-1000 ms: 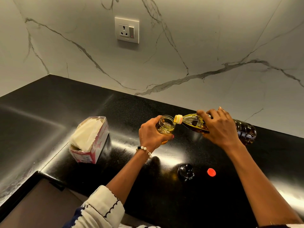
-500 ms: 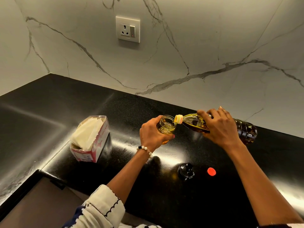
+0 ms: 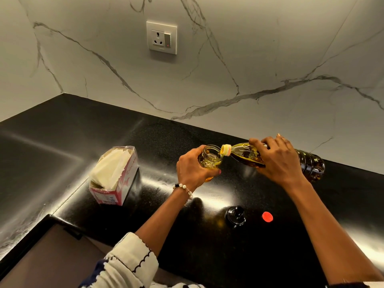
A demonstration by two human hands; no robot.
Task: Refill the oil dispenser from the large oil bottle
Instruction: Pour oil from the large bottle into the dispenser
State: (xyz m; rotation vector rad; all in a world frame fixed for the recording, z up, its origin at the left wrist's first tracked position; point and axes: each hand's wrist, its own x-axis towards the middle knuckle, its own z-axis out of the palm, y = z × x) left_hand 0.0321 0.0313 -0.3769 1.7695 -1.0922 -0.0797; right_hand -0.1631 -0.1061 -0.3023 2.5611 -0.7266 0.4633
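The black counter fills the middle of the frame, running from the corner at the upper left down to the right edge, backed by the marble wall with a socket at top centre. At lower left the counter's front edge steps around a brown recess. Bare counter lies open between the tissue box, at left of centre, and the hands; more lies open at the lower right.

The oil dispenser, a small glass jar with its mouth open, is at centre frame, held above the counter. The left hand wraps around it from the left, fingers curled round its body, a bead bracelet at the wrist. The large oil bottle lies nearly level just right of it, its yellow neck touching the jar's rim, its base pointing to the right edge near the wall. The right hand clamps over the bottle's middle from above, fingers spread round it.

Below the hands, near the front edge, a dark dispenser lid and a red cap sit on the counter, close together but apart.
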